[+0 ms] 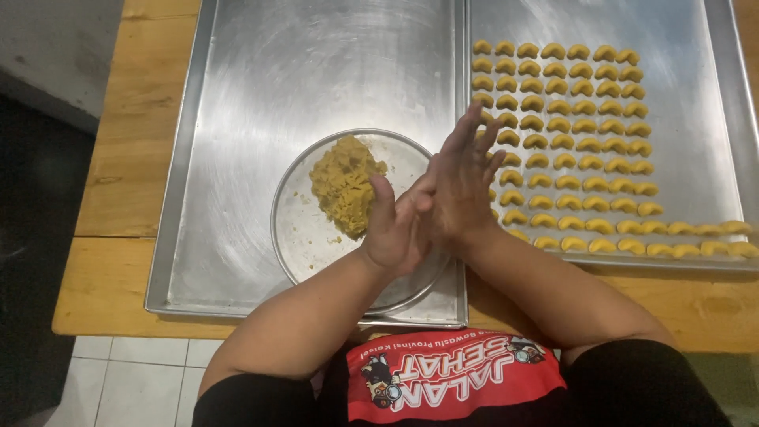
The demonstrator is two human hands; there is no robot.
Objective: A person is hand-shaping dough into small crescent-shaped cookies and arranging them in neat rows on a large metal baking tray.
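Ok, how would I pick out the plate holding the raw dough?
Find the left baking tray, the one with no crescents on it. The round metal plate sits at its near right corner, under the pressed-together hands. It alone is round and holds a yellow dough lump.

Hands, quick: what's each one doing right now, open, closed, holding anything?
Left hand: fingers extended, palm pressed against the right; anything between them is hidden.
Right hand: fingers extended, laid over the left palm; contents cannot be told.
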